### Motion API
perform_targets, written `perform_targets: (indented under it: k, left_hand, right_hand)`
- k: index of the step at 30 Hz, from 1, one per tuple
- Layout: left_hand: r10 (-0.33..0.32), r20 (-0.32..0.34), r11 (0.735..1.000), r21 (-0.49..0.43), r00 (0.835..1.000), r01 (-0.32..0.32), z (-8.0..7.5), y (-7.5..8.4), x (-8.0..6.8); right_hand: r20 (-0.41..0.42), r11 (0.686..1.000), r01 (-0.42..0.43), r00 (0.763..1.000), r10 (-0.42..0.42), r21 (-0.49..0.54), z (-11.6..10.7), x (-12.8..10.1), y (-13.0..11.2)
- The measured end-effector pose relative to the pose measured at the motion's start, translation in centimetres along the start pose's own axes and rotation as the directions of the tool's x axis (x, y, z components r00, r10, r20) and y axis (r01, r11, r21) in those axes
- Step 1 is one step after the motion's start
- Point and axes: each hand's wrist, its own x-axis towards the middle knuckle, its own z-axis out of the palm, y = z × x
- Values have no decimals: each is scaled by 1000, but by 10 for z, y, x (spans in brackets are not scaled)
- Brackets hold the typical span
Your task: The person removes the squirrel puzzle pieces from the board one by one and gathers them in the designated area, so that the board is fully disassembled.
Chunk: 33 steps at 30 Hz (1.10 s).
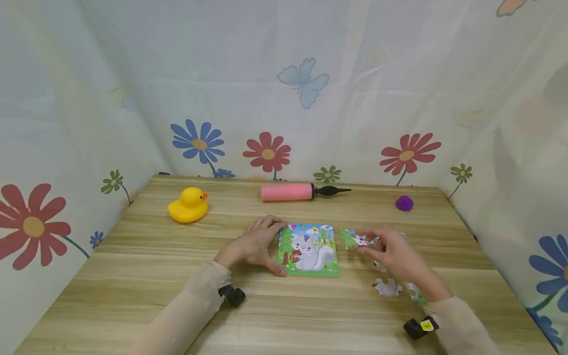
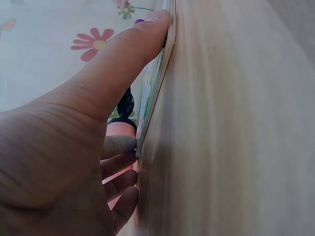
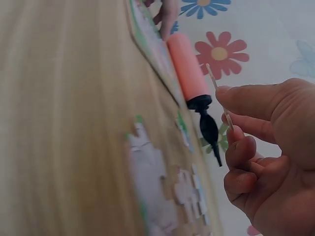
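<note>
A square jigsaw puzzle (image 1: 310,251) with a grey squirrel picture lies flat on the wooden table. My left hand (image 1: 257,244) rests at its left side, thumb at the near corner and index finger by the far corner. In the left wrist view the thumb (image 2: 128,54) stretches along the board's edge. My right hand (image 1: 395,254) is to the right of the board, over loose pieces. It pinches a thin puzzle piece (image 3: 211,77) between thumb and fingers, seen edge-on in the right wrist view. A grey piece (image 1: 387,287) and a green-edged piece (image 1: 416,292) lie below that hand.
A yellow rubber duck (image 1: 188,206) sits at the back left. Behind the puzzle lies a pink hand pump (image 1: 287,192) with a black nozzle. A small purple duck (image 1: 404,203) is at the back right. A flowered curtain (image 1: 222,84) hangs around the table (image 1: 133,281).
</note>
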Motion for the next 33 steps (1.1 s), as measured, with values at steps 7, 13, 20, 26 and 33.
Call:
perform_targets:
  k: [7,13,20,26,33]
  left_hand:
    - [-1,0,1000,-6,1000,1,1,-1,0]
    - [0,0,1000,-5,1000,0,2,-2,-1]
    - [13,-4,1000,-2,1000,-13,1,-1,0]
    - [11,0,1000,0,1000,-11,0,-1,0]
    - [7,3,1000,-6,1000,-7,0,-1,0]
  right_hand:
    - [22,1000,5,1000,-5,-15,17,-4,13]
    - [41,998,10,999,-7,-62,23,-5,13]
    - [43,996,1,999,3,-84,24,-6,12]
    - [46,997,4,999,-1,-71,24,-6,12]
    - [52,998,-4,999,7,-60,24,-6,14]
